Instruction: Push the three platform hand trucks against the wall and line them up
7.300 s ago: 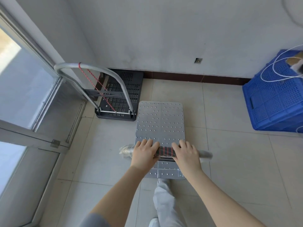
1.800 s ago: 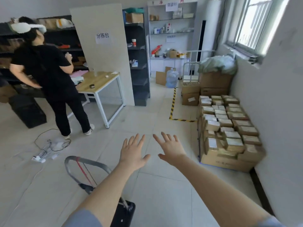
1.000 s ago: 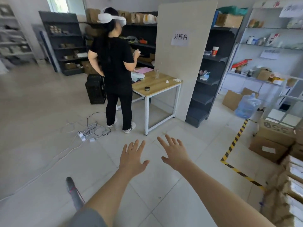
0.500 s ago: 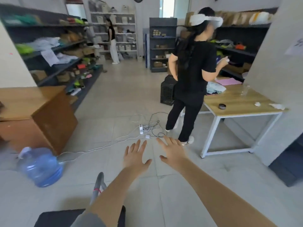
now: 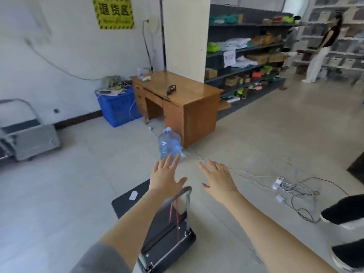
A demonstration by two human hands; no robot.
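fingers (image 5: pixel 173 160) spread (empty), black hand truck (image 5: pixel 155 219) below

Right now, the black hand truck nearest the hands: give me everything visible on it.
The black platform hand truck stands on the tiled floor directly below the left forearm, well away from the wall. Its deck is flat, dark and looks like plastic, with a small white label near the far end. At the near end a silver metal loop handle stands upright, with red cord strung inside it. The left hand hovers open above the handle, not gripping; the arm hides part of the deck.
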